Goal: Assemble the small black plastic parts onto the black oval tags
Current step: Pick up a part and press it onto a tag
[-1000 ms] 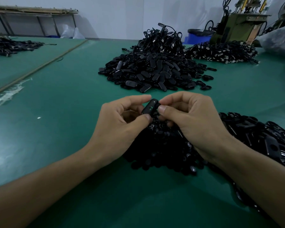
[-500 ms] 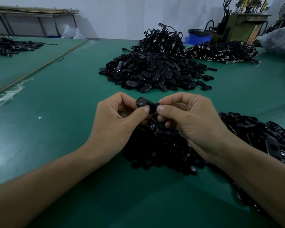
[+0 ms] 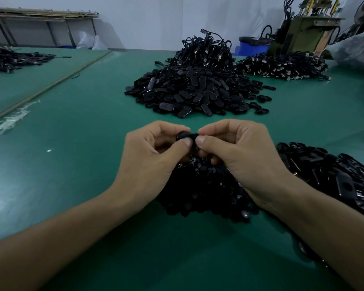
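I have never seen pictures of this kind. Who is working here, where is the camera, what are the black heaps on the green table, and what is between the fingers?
No machine works here: a person uses two bare hands. The camera is worn on the person's head and looks forward and down, so both forearms reach in from the bottom edge. The left hand and the right hand meet above the green table, and both pinch one black oval tag between thumb and fingers. Under the hands lies a heap of small black parts. Further back lies a pile of oval tags. The fingers hide whether a small part already sits on the held tag.
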`<state>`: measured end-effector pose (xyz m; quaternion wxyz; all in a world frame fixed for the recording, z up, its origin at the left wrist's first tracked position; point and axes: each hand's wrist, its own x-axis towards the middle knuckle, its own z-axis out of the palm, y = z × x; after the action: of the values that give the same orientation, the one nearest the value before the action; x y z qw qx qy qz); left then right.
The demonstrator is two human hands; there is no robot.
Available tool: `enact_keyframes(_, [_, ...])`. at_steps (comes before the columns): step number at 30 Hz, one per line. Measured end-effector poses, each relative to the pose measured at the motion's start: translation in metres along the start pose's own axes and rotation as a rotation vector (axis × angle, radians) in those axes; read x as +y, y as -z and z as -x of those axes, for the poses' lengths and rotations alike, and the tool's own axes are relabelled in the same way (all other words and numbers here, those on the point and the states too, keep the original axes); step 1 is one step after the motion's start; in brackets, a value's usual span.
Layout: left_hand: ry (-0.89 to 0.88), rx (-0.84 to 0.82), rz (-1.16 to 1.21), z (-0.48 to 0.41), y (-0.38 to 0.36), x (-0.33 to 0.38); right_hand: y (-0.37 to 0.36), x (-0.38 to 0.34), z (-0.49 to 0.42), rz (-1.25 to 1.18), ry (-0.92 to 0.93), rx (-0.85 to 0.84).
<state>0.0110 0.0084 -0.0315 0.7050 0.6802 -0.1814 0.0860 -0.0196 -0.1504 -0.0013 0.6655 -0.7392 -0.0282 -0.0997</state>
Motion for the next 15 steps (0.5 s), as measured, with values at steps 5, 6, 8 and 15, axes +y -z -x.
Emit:
enact_keyframes(5, [-0.018,-0.024,-0.003,0.0002,0.0006,-0.0033,0.0006,0.0018,-0.0001,0.069,0.021,0.027])
enact_keyframes(6, [-0.023,-0.028,-0.004,0.0003,0.0004,-0.0035,0.0002,0.0023,0.0001,0.079,0.026,0.031])
enact_keyframes(8, [-0.029,-0.037,-0.010,0.0006,-0.0006,-0.0039,-0.0002,0.0029,0.0006,0.097,0.040,0.036])
enact_keyframes(15, [-0.047,-0.077,-0.049,-0.0054,-0.0032,-0.0042,-0.0008,0.0018,0.0004,0.217,0.149,0.066])
